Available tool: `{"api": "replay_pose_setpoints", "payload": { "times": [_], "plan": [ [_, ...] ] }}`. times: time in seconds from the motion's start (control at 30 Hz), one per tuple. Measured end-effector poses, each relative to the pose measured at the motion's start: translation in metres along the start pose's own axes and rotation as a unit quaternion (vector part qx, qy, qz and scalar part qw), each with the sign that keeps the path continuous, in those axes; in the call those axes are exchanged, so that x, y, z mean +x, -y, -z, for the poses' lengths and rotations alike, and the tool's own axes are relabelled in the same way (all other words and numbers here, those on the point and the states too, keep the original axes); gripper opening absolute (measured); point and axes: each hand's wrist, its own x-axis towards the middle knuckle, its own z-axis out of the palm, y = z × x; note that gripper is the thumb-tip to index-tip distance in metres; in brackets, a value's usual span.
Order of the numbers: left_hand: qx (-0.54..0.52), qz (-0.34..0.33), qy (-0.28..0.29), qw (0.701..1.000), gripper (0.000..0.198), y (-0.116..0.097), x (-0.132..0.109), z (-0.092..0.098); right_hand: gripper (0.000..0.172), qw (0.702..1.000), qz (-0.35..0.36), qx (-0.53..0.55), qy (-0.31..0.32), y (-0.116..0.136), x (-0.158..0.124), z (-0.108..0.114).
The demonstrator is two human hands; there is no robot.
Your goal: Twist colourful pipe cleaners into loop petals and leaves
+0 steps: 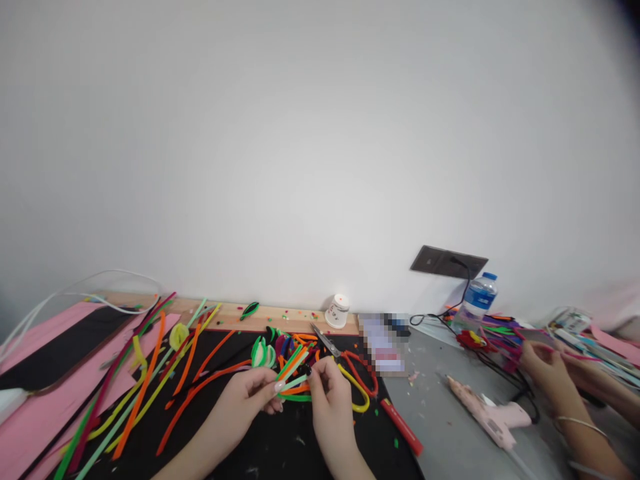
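Note:
My left hand [257, 391] pinches a small bundle of pipe cleaners [291, 363] in orange, green and white between thumb and fingers. The fingertips of my right hand [330, 390] are closed on a pale green pipe cleaner [296, 383] that reaches across from the bundle. Both hands are close together above a black mat [260, 453]. Just behind them lie looped green and white pipe cleaners [263, 353] and a pile of mixed colours, partly hidden by my fingers. Scissors [326, 341] rest beyond my right hand, blades towards the wall.
Long pipe cleaners [145, 387] spread over the left side. A paper cup [337, 312] stands upside down by the wall. To the right are a red stick-like tool [401, 427], a pink glue gun [487, 411], a water bottle [479, 297] and a co-worker's hands [547, 370].

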Motion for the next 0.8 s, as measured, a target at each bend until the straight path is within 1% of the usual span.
{"api": "replay_pose_setpoints", "payload": {
  "times": [0.13, 0.47, 0.67, 0.8],
  "plan": [
    [0.013, -0.002, 0.015, 1.000, 0.026, -0.001, 0.000, -0.001, 0.020, 1.000, -0.017, 0.015, 0.005, -0.002, 0.001, 0.000],
    [0.081, -0.031, 0.033, 0.996, 0.030, -0.004, -0.005, 0.001, 0.022, 0.999, -0.017, 0.012, 0.031, 0.004, 0.007, 0.005],
    [0.061, -0.026, 0.061, 0.996, 0.029, -0.002, -0.003, 0.001, 0.023, 0.997, -0.021, 0.044, 0.057, 0.008, 0.009, 0.010],
    [0.061, -0.017, 0.072, 0.995, 0.027, -0.002, -0.005, 0.002, 0.023, 0.996, -0.021, 0.058, 0.061, 0.012, 0.010, 0.011]
  ]
}}
